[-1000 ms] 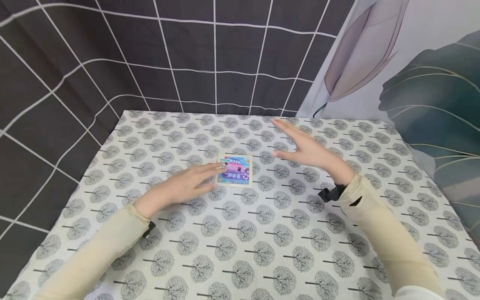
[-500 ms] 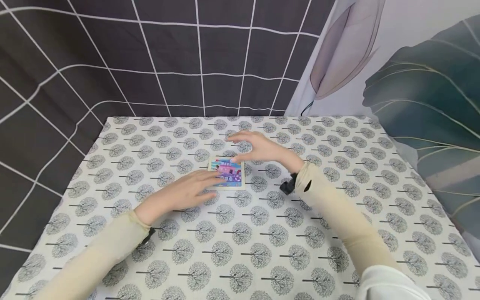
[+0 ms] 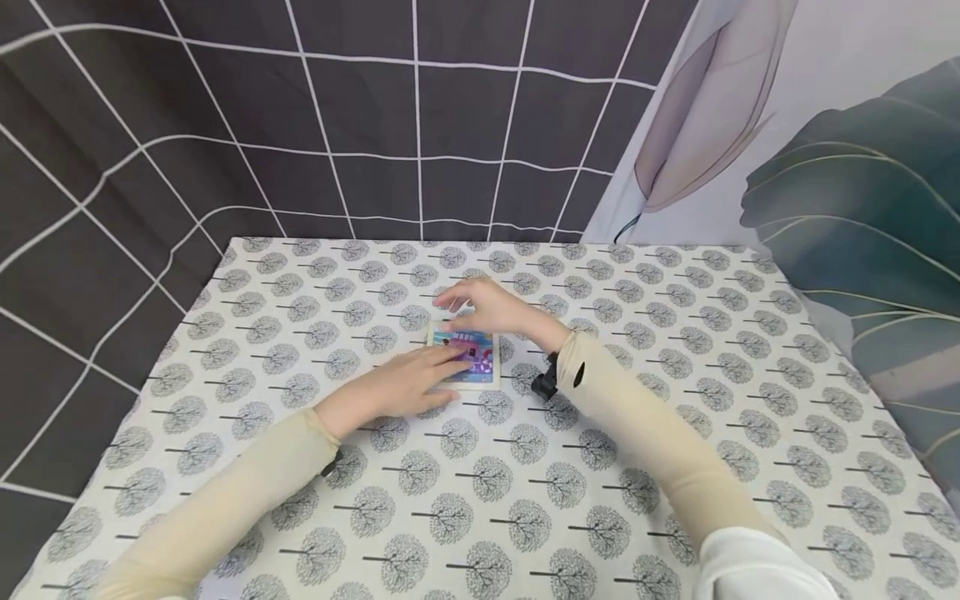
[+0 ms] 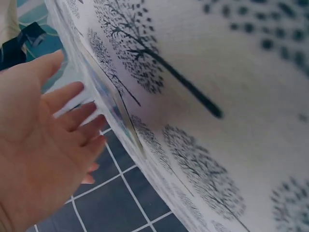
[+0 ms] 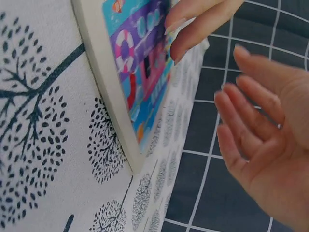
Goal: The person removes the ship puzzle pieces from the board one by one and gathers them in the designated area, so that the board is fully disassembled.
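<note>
A small square picture board (image 3: 486, 367) with a pale frame lies flat on the table, showing a pink and purple ship with a striped lifebuoy. In the right wrist view, the raised frame around the picture (image 5: 120, 46) is plain to see. My left hand (image 3: 408, 382) reaches over the board's left part with fingers extended, covering some of the picture. Just above the far edge, my right hand (image 3: 491, 308) hovers with loosely bent fingers and nothing in its grasp. Whether the left fingertips touch the picture I cannot tell.
A white cloth with grey tree prints covers the table (image 3: 465, 517). Behind it and on the left hangs a dark curtain (image 3: 360, 108) with white grid lines. A pale leaf-patterned curtain (image 3: 847, 217) borders the right side.
My right hand has come in leftward from the right of the board to its far edge. My left hand has shifted slightly further over the picture. The board stays on the table.
</note>
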Demonstrator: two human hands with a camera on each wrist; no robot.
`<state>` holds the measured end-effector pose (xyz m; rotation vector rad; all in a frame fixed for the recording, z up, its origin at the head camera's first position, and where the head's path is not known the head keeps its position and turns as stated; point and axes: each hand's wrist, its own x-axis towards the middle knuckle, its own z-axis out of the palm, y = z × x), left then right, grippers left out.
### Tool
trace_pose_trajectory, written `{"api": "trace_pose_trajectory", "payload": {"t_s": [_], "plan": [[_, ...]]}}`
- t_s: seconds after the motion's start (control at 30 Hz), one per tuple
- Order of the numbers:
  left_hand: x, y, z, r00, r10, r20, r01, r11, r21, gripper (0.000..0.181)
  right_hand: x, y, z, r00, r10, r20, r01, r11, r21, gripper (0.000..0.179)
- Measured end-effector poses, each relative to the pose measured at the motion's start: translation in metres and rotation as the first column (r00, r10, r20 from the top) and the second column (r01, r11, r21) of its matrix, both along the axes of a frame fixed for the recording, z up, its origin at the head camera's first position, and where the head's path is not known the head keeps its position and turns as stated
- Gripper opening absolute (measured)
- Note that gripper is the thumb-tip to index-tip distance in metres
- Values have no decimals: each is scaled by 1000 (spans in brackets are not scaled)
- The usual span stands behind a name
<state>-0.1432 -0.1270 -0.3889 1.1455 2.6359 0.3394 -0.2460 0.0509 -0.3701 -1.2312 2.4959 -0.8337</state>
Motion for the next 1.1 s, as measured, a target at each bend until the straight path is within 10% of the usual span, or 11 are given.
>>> {"api": "trace_pose_trajectory", "payload": {"t_s": [0.27,1.1], "plan": [[0,12,5,998,30,47,-25,994,-107,66,-9,-12,-8,997,69,-31,-65,991,115,38],[-2,22,-5,985,158,66,-152,985,-83,64,-7,-32,-23,961,-247,128,229,963,139,20]]}}
